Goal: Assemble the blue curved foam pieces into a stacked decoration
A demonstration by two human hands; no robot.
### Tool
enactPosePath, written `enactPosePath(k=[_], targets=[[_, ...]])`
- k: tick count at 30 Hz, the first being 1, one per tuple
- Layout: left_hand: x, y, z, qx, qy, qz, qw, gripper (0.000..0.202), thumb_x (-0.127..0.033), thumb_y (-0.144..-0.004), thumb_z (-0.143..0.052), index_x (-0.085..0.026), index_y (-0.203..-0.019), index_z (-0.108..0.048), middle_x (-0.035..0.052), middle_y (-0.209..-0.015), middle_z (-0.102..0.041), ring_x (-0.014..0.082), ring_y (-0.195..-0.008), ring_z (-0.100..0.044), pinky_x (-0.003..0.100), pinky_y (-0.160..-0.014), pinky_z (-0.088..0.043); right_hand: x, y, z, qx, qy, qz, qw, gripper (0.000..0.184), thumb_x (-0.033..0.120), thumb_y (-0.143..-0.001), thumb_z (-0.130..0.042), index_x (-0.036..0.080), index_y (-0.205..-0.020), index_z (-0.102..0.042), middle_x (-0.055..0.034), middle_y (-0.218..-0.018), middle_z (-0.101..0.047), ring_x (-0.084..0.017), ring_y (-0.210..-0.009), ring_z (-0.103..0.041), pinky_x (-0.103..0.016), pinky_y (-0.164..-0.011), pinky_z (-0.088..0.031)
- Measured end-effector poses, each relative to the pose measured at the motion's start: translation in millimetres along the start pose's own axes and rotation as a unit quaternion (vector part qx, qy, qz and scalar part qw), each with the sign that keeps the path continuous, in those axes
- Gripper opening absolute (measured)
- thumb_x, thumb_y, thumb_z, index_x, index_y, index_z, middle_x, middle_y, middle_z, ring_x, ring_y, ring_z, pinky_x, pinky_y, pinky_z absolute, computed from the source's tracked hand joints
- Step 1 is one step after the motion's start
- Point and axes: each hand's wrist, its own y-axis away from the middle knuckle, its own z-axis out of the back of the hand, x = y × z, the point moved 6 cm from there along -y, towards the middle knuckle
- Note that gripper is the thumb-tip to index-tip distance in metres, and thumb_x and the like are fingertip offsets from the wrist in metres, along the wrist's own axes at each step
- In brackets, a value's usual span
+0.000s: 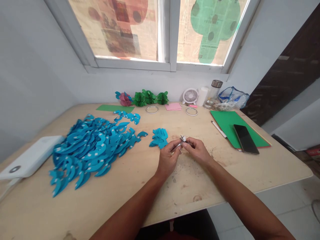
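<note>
A small white piece (183,138) sits at the fingertips of both hands, above the middle of the table (190,186), a dark bit beside it too small to make out. The left hand (170,155), at the piece's eight o'clock, pinches it between thumb and forefinger; the right hand (198,150), at its four o'clock, pinches it too, the thumbs close together.

With the piece as the dial's centre and the window (173,36) at twelve, a pleated blue paper (160,137) lies near the left hand at nine o'clock. Farther out at nine spreads a heap of blue cutouts (92,150) dotted with white squares, then a white device (35,155) with a cable.

At ten o'clock are a green sheet (113,108) and, behind it, a pink paper ornament (125,99); towards eleven stand three green paper ornaments (149,97). Pink paper (173,106) and a small fan (190,96) are around twelve. A glass bottle (213,95) stands at one o'clock, beside a clear bag (235,98) with blue edging. Between two and three lies green paper (223,125), a black phone (246,139) resting partly on it at three.
</note>
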Motion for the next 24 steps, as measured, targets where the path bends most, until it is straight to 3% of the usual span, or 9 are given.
enactPosePath(k=[8, 17, 24], targets=[[3.7, -0.2, -1.1, 0.006, 0.008, 0.005, 1.000, 0.022, -0.025, -0.078, -0.059, -0.018, -0.098, -0.067, 0.0065, -0.099, -0.068, 0.0149, -0.077, -0.061, 0.025, -0.064, -0.051, 1.3, 0.0, -0.1, 0.004, 0.002, 0.004, 1.000, 0.029, 0.041, -0.082, -0.049, 0.016, -0.083, -0.062, 0.0024, -0.063, -0.046, -0.010, -0.057, -0.038, -0.023, -0.054, -0.030], [2.0, -0.4, -0.6, 0.010, -0.014, 0.010, 1.000, 0.024, -0.024, -0.079, -0.058, -0.017, -0.100, -0.066, 0.0062, -0.098, -0.068, 0.0136, -0.072, -0.061, 0.025, -0.065, -0.052, -1.6, -0.6, 2.4, -0.015, 0.033, 0.010, 0.999, 0.030, 0.042, -0.083, -0.048, 0.016, -0.073, -0.059, 0.0026, -0.060, -0.043, -0.010, -0.057, -0.038, -0.022, -0.054, -0.029], [1.2, -0.8, -0.8, 0.011, -0.010, 0.000, 1.000, 0.022, -0.025, -0.079, -0.058, -0.018, -0.098, -0.067, 0.0056, -0.099, -0.068, 0.0118, -0.066, -0.059, 0.025, -0.063, -0.051, -7.4, -1.1, 1.1, -0.018, 0.021, -0.010, 1.000, 0.028, 0.041, -0.080, -0.053, 0.016, -0.081, -0.063, 0.0023, -0.063, -0.048, -0.010, -0.056, -0.039, -0.022, -0.054, -0.031]])
